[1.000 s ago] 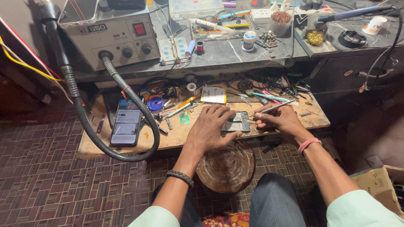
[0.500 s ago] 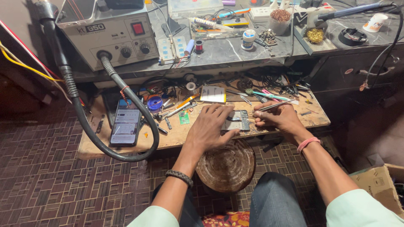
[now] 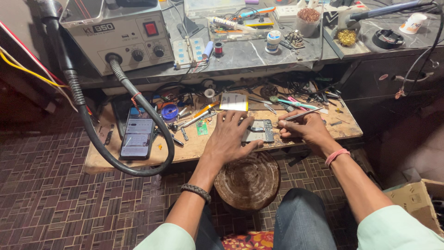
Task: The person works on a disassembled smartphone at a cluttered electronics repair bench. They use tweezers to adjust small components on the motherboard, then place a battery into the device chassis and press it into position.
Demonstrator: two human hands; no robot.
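Circuit board (image 3: 260, 131) from an opened phone lies flat on the low wooden table (image 3: 138, 164), near its front edge, just beyond the round rusty stool top (image 3: 248, 180) between the person's knees. The left hand (image 3: 229, 139) rests on the table with fingers spread, its thumb and forefinger pressing on the board's near and left edges, so the grip is open and flat, pinning rather than clasping. The right hand (image 3: 307, 129) sits just to the right of the board, closed around thin metal tweezers (image 3: 296, 115) whose points reach leftward to the board's right edge (whether the tips touch a part I cannot tell).

To do this well, I judge the left hand should keep steady downward pressure so the board does not slide, while the right wrist stays braced on the wood for fine control.

Farther left, a phone with a lit screen (image 3: 137, 137) lies inside the loop of a thick black hose (image 3: 148, 115). Loose tools and wires crowd the table's back edge. Beyond, on a higher stone shelf (image 3: 249, 53), stands the grey hot-air station (image 3: 118, 32) that the hose runs from.
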